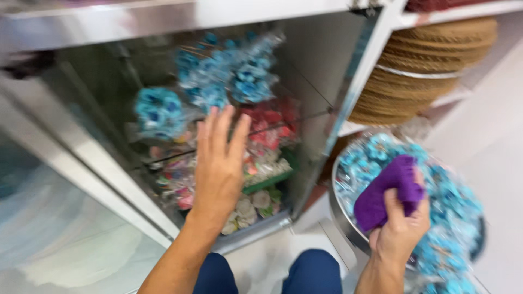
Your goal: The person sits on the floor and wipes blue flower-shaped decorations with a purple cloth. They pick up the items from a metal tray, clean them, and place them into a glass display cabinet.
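Left hand point(219, 163): reaching into the open cabinet point(321, 81), fingers spread flat and holding nothing — hovering just in front of the red flower packets point(269, 122)
Right hand point(400, 228): gripping a purple cloth point(389, 190), fingers closed round it, right of the cabinet over a metal bowl point(343, 218) of blue flower packets point(452, 207)
Inside the cabinet: more blue flower bunches point(229, 73) sitting above the red ones
Doing it well: probably keeping the palm light — crinkly wrapping is looking easy to crush

A fuzzy purple cloth point(388, 190), a shiny metal bowl point(339, 209), glossy plastic-wrapped blue flowers point(452, 218), coarse woven trays point(430, 54).
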